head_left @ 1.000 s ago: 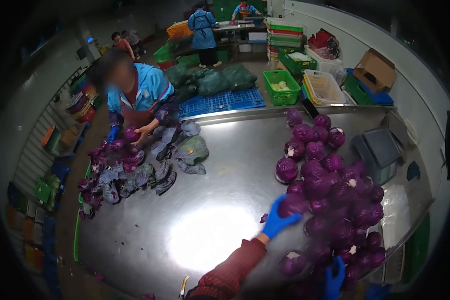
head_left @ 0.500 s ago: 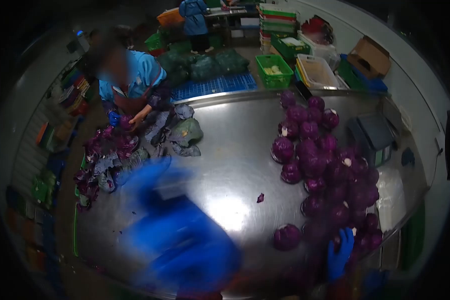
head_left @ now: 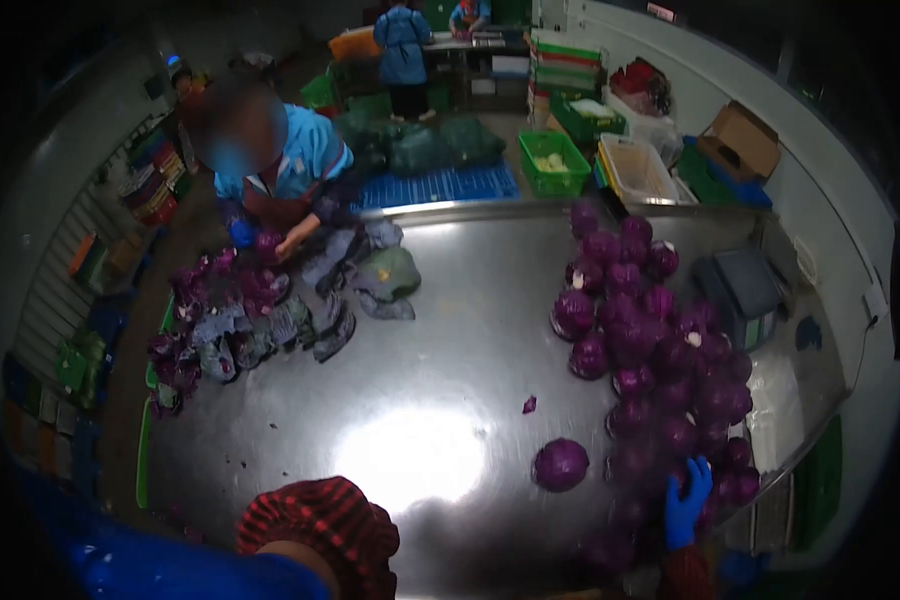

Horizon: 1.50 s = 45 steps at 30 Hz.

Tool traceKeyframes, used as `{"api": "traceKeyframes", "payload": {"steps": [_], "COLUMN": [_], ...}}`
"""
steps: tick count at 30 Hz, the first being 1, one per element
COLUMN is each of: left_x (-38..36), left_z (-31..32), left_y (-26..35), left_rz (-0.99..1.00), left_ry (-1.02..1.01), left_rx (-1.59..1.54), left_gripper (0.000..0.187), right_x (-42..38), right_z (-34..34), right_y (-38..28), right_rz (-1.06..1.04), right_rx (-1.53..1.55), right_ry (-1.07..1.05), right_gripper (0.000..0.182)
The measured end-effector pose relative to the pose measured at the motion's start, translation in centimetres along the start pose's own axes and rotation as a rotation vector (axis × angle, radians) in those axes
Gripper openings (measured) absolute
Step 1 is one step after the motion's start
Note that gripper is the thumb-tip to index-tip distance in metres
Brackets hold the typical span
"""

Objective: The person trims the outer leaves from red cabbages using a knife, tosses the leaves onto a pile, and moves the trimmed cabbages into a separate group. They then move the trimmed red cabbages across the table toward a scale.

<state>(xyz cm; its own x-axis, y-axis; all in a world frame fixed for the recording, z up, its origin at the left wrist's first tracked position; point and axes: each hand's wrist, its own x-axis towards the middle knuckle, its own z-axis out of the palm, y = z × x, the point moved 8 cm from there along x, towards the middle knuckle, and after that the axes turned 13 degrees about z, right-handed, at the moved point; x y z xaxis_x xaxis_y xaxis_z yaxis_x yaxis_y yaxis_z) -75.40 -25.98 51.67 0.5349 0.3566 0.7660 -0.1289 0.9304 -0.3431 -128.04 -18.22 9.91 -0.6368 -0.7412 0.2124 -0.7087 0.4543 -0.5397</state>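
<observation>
My right hand (head_left: 684, 508), in a blue glove, lies at the near edge of a pile of red cabbages (head_left: 675, 390). Its thumb and fingers are apart over a cabbage, with no firm grip visible. At the bottom left, close to the camera, is a blue glove (head_left: 180, 572) that seems to be my left hand. A red-and-black checked cuff (head_left: 320, 525) and a strip of bare wrist show beside it; the fingers are out of view. A single red cabbage (head_left: 560, 465) sits apart from the pile, left of my right hand.
Across the steel table (head_left: 460, 350), a co-worker (head_left: 305, 150) holds a red cabbage (head_left: 268, 246) above a heap of trimmed leaves (head_left: 230, 320). A dark grey device (head_left: 740, 285) stands right of the pile. Crates (head_left: 555, 165) and filled green net bags (head_left: 420, 150) lie beyond.
My left hand has swept from above the table down to the lower left, close to the camera. My right hand stays at the pile, slightly shifted. The view has tilted upward a little.
</observation>
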Motion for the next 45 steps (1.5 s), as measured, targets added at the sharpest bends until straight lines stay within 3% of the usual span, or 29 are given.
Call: {"api": "traceKeyframes", "payload": {"steps": [2,6,8,10,11,12,13,16,18,20,27,30,32,33,34,35,36,38,40,42,45], "left_x": [0.6,2.2,3.1,4.0,4.6,5.2,5.9,7.2,7.5,7.9,8.2,5.7,-4.0,-9.3,-13.9,-19.8,-22.7,-24.7,-23.8,-22.1,-23.3], "left_z": [-0.4,-1.2,-1.6,-1.4,-1.5,-1.8,-1.5,-1.8,-2.6,-3.4,-6.7,-9.9,-14.1,-17.8,-21.2,-27.3,-31.4,-37.4,-39.6,-38.1,-38.8], "left_y": [0.8,1.6,2.3,2.7,3.1,3.6,4.1,4.7,4.7,4.7,4.3,4.9,3.0,3.2,5.4,8.7,12.5,20.5,27.2,30.9,34.5], "left_rz": [0.005,0.035,0.018,0.052,0.086,0.099,0.119,0.123,0.106,0.102,0.047,0.052,-0.437,-0.751,-0.890,-1.198,-1.363,-1.361,-1.257,-1.133,-1.159], "left_ry": [0.017,0.118,-0.056,-0.034,-0.018,-0.012,-0.072,-0.131,-0.099,-0.095,-0.078,-0.063,-0.472,-0.492,-0.552,-0.445,-0.512,-0.576,-0.643,-0.935,-0.965], "left_rx": [-0.024,-0.100,0.065,0.086,0.107,0.104,0.117,0.126,0.121,0.115,0.088,0.065,0.337,0.477,0.652,0.760,0.893,1.148,1.232,1.278,1.327], "left_gripper": [0.043,0.046,0.047,0.046,0.045,0.045,0.044,0.043,0.043,0.042,0.042,0.042,0.041,0.028,0.023,0.016,0.016,0.012,0.009,0.007,0.008], "right_x": [-0.1,-3.4,-5.7,-8.8,-10.4,-11.9,-13.6,-18.1,-19.7,-21.5,-22.0,-23.0,-24.2,-24.9,-25.8,-26.4,-26.7,-27.0,-27.2,-27.9,-28.4], "right_z": [-0.3,-1.0,-0.5,1.8,3.7,5.1,5.8,7.8,8.9,9.8,10.1,11.7,12.0,12.5,12.6,12.3,11.4,9.9,8.3,8.3,8.3], "right_y": [-0.7,-10.1,-14.7,-16.7,-16.8,-18.8,-20.1,-20.0,-18.2,-17.2,-17.6,-17.5,-16.3,-15.3,-14.4,-14.4,-14.4,-13.8,-14.0,-12.9,-13.1], "right_rz": [-0.065,-0.293,-0.365,-0.383,-0.270,-0.441,-0.398,-0.555,-0.471,-0.556,-0.463,-0.394,-0.431,-0.444,-0.451,-0.450,-0.388,-0.289,-0.276,-0.316,-0.436], "right_rx": [0.055,0.147,0.312,0.322,0.367,0.275,0.303,0.233,0.219,-0.022,0.016,0.026,-0.055,-0.064,-0.075,-0.078,-0.032,-0.023,0.011,-0.050,-0.132], "right_ry": [0.061,-0.056,-0.175,-0.371,-0.627,-0.749,-0.964,-1.105,-1.201,-1.346,-1.097,-1.128,-1.079,-1.098,-1.138,-1.152,-1.177,-1.184,-1.131,-1.132,-1.181], "right_gripper": [0.045,0.035,0.031,0.028,0.028,0.025,0.028,0.031,0.035,0.038,0.036,0.038,0.043,0.043,0.042,0.042,0.043,0.044,0.043,0.043,0.043]}}
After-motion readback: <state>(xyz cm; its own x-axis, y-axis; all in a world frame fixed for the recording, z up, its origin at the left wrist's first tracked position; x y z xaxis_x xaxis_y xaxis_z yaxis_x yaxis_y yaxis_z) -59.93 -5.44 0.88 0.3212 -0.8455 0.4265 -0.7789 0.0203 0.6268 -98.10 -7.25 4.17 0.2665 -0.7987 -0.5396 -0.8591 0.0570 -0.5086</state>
